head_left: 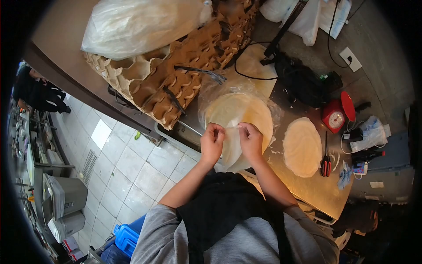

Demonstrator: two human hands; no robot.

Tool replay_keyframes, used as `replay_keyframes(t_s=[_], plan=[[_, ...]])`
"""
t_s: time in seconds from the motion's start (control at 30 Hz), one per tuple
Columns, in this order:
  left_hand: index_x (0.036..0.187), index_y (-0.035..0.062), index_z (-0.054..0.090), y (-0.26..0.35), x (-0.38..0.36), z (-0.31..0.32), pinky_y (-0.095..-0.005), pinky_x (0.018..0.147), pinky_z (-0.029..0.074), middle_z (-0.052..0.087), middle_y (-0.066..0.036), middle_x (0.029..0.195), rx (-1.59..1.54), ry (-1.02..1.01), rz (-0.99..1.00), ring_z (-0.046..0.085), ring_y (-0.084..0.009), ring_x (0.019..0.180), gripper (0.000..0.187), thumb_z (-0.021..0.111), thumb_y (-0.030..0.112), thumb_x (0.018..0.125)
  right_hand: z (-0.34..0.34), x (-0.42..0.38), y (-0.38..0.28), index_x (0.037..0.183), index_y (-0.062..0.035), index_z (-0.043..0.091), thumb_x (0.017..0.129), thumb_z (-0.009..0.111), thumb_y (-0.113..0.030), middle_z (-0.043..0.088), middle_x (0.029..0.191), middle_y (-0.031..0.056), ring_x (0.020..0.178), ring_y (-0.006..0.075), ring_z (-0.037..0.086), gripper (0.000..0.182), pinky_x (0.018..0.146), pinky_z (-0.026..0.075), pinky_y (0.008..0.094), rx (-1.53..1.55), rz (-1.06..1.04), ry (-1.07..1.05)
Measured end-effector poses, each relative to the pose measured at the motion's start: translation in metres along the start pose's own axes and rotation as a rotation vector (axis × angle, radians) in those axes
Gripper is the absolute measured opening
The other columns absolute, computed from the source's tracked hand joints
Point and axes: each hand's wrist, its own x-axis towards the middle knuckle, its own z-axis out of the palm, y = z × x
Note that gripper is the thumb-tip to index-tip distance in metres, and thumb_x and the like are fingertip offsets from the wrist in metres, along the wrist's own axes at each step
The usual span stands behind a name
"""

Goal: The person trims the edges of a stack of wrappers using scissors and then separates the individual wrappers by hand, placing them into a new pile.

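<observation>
A metal tabletop [316, 189] in a kitchen runs from the far left to the near right, with a pale tiled floor [127, 163] to its left. On the far end of it sits a stack of brown egg trays [176, 75] with a clear plastic bag [136, 24] on top. Near the middle lies a stack of thin round wrappers [246, 112] on crinkled clear plastic. The left hand [212, 141] and the right hand [250, 140] meet over the near edge of this stack, both with fingers curled shut, pinching the edge of one thin sheet [231, 147] between thumb and fingertips; the sheet hangs down between the two hands. To the right of the stack, a single round wrapper [302, 147] lies flat on the tabletop. Red-handled scissors [325, 162] lie just beside its right edge. Farther right stands a red kitchen scale [336, 115] with a white dial; its markings are too small to read. A black cable [246, 61] loops across the far part of the tabletop. A blue container [126, 237] stands on the floor at the near left. No writing can be read anywhere.
</observation>
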Motion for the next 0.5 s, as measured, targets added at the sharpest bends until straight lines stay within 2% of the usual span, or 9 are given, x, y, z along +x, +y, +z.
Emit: replay_keyframes(t_s=[0.07, 0.1, 0.13, 0.2, 0.27, 0.33, 0.4, 0.47, 0.5], plan=[[0.092, 0.0004, 0.054, -0.01, 0.003, 0.001, -0.0254, 0.063, 0.045, 0.059, -0.006, 0.073, -0.088, 0.026, 0.038, 0.055, -0.0098, 0.066, 0.01, 0.056, 0.009, 0.088, 0.002, 0.0, -0.002, 0.092, -0.0001, 0.064, 0.083, 0.059, -0.004, 0.065, 0.083, 0.0153, 0.071, 0.0277, 0.063, 0.011, 0.064, 0.05, 0.0331, -0.005, 0.005, -0.018], [0.095, 0.0013, 0.053, -0.013, 0.003, 0.002, -0.0257, 0.062, 0.045, 0.058, -0.006, 0.073, -0.098, -0.005, -0.011, 0.053, -0.0099, 0.066, 0.012, 0.057, 0.011, 0.088, 0.005, -0.001, 0.001, 0.092, -0.0002, 0.064, 0.083, 0.058, -0.003, 0.064, 0.083, 0.0157, 0.071, 0.0284, 0.063, 0.011, 0.064, 0.05, 0.033, 0.001, -0.046, -0.029], [0.098, 0.0025, 0.053, -0.02, 0.005, 0.004, -0.0276, 0.061, 0.045, 0.058, -0.007, 0.074, -0.023, 0.012, 0.091, 0.052, -0.0118, 0.065, 0.016, 0.058, 0.014, 0.087, 0.006, -0.002, 0.0, 0.092, -0.0003, 0.064, 0.083, 0.058, -0.003, 0.064, 0.082, 0.0158, 0.071, 0.0288, 0.063, 0.011, 0.064, 0.05, 0.0331, -0.007, -0.062, -0.034], [0.103, 0.004, 0.054, 0.002, 0.002, 0.005, -0.0297, 0.059, 0.043, 0.057, -0.008, 0.074, 0.105, -0.012, 0.094, 0.053, -0.0146, 0.065, 0.022, 0.059, 0.016, 0.085, 0.01, -0.005, 0.0, 0.092, -0.0005, 0.064, 0.083, 0.058, -0.003, 0.064, 0.082, 0.016, 0.071, 0.0294, 0.063, 0.011, 0.064, 0.05, 0.0333, -0.004, -0.111, -0.053], [0.118, 0.0081, 0.05, -0.019, 0.005, 0.006, -0.0276, 0.063, 0.045, 0.058, -0.005, 0.081, 0.098, -0.113, 0.05, 0.054, -0.0119, 0.071, 0.035, 0.06, 0.014, 0.085, 0.012, -0.008, 0.008, 0.097, 0.0016, 0.064, 0.086, 0.058, -0.004, 0.065, 0.08, 0.0113, 0.068, 0.0166, 0.06, 0.014, 0.063, 0.048, 0.0279, -0.025, -0.141, -0.08], [0.117, 0.009, 0.053, -0.009, 0.004, 0.006, -0.0291, 0.061, 0.044, 0.058, -0.01, 0.076, 0.157, -0.093, 0.01, 0.055, -0.0158, 0.066, 0.033, 0.06, 0.018, 0.086, 0.015, -0.008, 0.023, 0.098, 0.0013, 0.064, 0.086, 0.058, -0.004, 0.065, 0.08, 0.0113, 0.069, 0.0163, 0.06, 0.014, 0.064, 0.048, 0.0276, 0.044, -0.188, -0.095], [0.111, 0.0088, 0.057, 0.009, 0.003, 0.002, -0.0339, 0.062, 0.046, 0.06, -0.014, 0.078, 0.298, -0.112, 0.013, 0.059, -0.0256, 0.067, 0.028, 0.058, 0.022, 0.087, 0.014, -0.008, 0.027, 0.099, 0.0012, 0.064, 0.086, 0.058, -0.003, 0.063, 0.078, 0.0097, 0.067, 0.015, 0.058, 0.015, 0.063, 0.047, 0.0266, 0.015, -0.143, -0.095], [0.108, 0.0083, 0.059, 0.001, 0.002, 0.004, -0.0372, 0.065, 0.047, 0.062, -0.015, 0.083, 0.31, -0.015, 0.196, 0.06, -0.0309, 0.074, 0.025, 0.057, 0.022, 0.087, 0.011, -0.008, 0.022, 0.097, 0.0012, 0.063, 0.086, 0.058, -0.003, 0.06, 0.074, 0.0072, 0.064, 0.013, 0.053, 0.013, 0.06, 0.044, 0.0259, 0.025, -0.144, -0.093], [0.107, 0.008, 0.06, -0.003, 0.003, 0.007, -0.0388, 0.066, 0.048, 0.062, -0.016, 0.086, 0.311, 0.014, 0.286, 0.061, -0.0336, 0.078, 0.024, 0.057, 0.022, 0.087, 0.007, -0.007, 0.017, 0.095, 0.0019, 0.063, 0.086, 0.058, -0.003, 0.061, 0.077, 0.0096, 0.067, 0.0169, 0.056, 0.012, 0.062, 0.046, 0.0284, 0.012, -0.118, -0.1]])
